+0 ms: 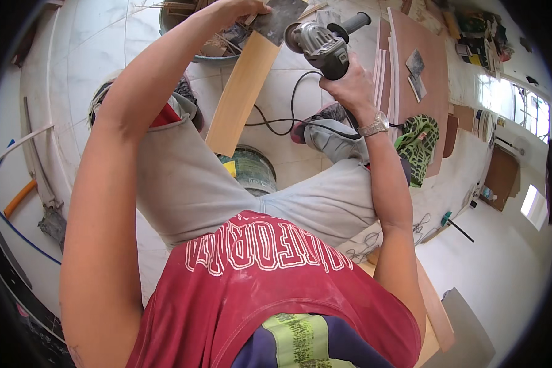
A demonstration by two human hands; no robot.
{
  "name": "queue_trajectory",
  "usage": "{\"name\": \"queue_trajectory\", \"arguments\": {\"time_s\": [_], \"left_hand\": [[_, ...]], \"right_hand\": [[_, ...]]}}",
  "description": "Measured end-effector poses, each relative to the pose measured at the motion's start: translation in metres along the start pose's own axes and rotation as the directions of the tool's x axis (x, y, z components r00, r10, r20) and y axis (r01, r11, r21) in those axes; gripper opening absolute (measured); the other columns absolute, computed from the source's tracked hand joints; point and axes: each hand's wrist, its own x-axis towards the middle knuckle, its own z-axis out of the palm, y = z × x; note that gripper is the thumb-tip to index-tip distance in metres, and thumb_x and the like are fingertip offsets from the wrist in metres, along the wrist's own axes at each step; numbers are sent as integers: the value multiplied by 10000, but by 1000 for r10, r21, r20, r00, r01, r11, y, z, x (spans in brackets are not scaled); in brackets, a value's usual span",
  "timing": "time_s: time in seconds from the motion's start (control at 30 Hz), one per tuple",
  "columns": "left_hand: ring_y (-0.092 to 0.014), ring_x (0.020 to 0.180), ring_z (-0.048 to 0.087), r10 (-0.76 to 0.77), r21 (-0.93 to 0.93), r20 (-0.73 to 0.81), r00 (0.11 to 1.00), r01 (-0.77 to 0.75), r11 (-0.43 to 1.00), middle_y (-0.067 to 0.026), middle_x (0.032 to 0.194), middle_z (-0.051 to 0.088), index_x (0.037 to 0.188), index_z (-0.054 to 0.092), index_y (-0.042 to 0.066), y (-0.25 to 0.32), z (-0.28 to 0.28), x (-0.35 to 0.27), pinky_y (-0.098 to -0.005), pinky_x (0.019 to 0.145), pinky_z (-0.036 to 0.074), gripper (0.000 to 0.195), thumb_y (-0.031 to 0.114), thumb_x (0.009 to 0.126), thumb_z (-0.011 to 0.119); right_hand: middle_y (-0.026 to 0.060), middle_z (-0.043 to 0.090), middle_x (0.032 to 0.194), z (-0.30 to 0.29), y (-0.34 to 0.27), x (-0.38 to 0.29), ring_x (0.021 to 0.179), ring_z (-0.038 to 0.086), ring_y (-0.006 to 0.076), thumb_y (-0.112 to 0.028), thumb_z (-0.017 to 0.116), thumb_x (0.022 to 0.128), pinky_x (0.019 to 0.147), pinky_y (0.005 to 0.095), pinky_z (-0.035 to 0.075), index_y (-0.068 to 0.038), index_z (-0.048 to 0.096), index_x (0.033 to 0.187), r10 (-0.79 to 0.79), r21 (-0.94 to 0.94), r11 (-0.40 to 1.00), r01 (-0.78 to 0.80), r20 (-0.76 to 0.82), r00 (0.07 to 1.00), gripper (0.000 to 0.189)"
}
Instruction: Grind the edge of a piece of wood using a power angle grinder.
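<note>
My left hand (252, 7) is at the top of the view, its fingers on the edge of a dark, scuffed flat plate (280, 20). A long light-wood board (243, 94) runs down from beneath the plate towards an upturned-looking round bucket (253, 168) between my legs. My right hand (352, 85), with a metal watch at its wrist, grips the body of an angle grinder (324, 50). The grinder's disc is beside the plate's right edge; its black side handle points up and right, held by no hand. Whether the disc touches the plate or spins, I cannot tell.
A black cable (280, 133) loops over the tiled floor near my feet. Behind the board stands a tub of wood scraps (216, 59). Stacked panels (423, 92) bearing small tile pieces (415, 64) and a green-black net cloth (416, 142) lie at right. A shovel (50, 207) lies left.
</note>
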Motion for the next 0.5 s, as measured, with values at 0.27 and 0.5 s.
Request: {"name": "queue_trajectory", "arguments": {"time_s": [0.27, 0.5], "left_hand": [[-202, 863, 684, -10, 101, -80, 997, 18, 995, -96, 1023, 744, 1288, 708, 27, -4, -11, -4, -344, 722, 552, 446, 23, 845, 761], [-195, 843, 690, -47, 92, -83, 995, 55, 994, -94, 995, 750, 1231, 742, 26, -11, -12, 5, -344, 728, 556, 397, 21, 836, 771]], "right_hand": [[234, 751, 955, 9, -2, -3, 914, 728, 443, -331, 770, 665, 843, 503, 570, -52, 617, 1178, -52, -27, 998, 52, 26, 998, 604], [212, 754, 946, 9, -4, -6, 886, 731, 429, -312, 768, 677, 830, 497, 574, -67, 624, 1174, -89, -46, 995, 90, 24, 996, 573]]}}
